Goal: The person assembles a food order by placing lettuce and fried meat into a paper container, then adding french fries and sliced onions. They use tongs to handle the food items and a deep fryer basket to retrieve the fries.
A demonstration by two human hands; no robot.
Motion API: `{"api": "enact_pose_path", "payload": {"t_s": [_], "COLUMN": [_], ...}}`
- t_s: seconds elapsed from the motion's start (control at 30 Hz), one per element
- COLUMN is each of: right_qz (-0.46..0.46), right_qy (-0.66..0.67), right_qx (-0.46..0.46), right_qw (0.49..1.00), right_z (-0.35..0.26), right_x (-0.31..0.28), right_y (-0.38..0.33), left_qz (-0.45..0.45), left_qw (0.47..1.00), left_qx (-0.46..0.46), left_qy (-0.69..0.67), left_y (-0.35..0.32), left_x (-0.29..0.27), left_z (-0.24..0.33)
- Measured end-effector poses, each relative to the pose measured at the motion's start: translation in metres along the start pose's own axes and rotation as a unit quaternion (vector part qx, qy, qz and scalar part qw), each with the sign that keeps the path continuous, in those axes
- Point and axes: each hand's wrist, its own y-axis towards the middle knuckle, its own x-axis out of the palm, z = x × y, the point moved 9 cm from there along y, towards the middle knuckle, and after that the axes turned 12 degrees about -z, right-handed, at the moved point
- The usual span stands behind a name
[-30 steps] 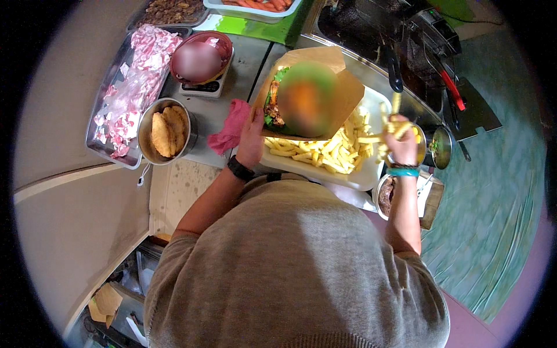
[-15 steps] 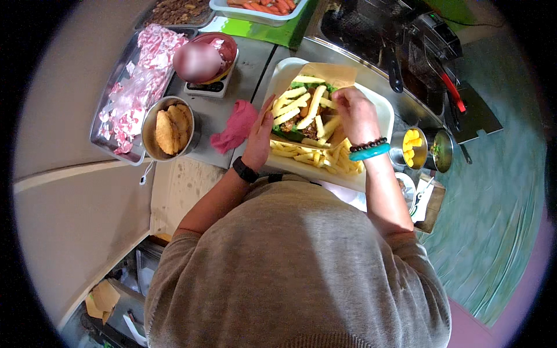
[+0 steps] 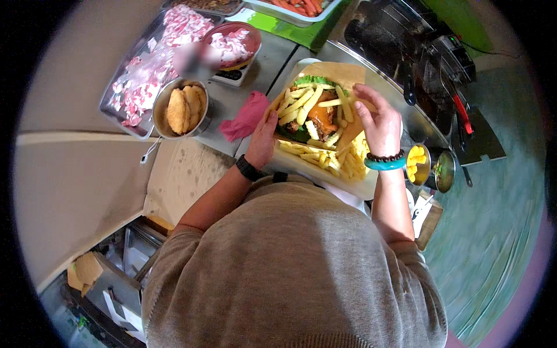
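Note:
A brown paper food box (image 3: 339, 72) is tilted over a pale tray (image 3: 362, 189), holding fries (image 3: 297, 108), a glazed brown piece of meat (image 3: 323, 118) and green lettuce (image 3: 316, 80). My left hand (image 3: 264, 141) grips the box's left side, thumb along the edge. At its right side is my right hand (image 3: 381, 124), thumb and fingers apart, nothing between them; whether it touches the box I cannot tell. More fries (image 3: 348, 164) lie loose in the tray below the box.
Left stand a metal bowl of breaded pieces (image 3: 184, 110), a tray of raw meat slices (image 3: 136, 95) and a tub (image 3: 238, 46) on a scale. A pink cloth (image 3: 245, 118) lies nearby. Right are fryers (image 3: 383, 40), red-handled tongs (image 3: 462, 115) and a cup of yellow pieces (image 3: 416, 164).
My right hand has parted its fingers and moved off from the food in the box. Fries in the box lie differently, and more of the glazed meat shows. The whole view has shifted.

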Motion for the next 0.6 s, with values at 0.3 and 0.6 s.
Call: {"api": "enact_pose_path", "payload": {"t_s": [0.3,0.6], "right_qz": [0.023,-0.156], "right_qy": [0.242,0.311], "right_qx": [-0.054,-0.146], "right_qw": [0.968,0.926], "right_z": [-0.035,-0.046], "right_x": [0.000,0.091], "right_y": [-0.005,0.007], "left_qz": [0.142,0.399], "left_qw": [0.977,0.851], "left_qx": [0.143,0.317], "left_qy": [0.064,-0.130], "left_y": [-0.092,-0.299], "left_x": [-0.078,-0.136], "left_z": [0.014,0.094]}}
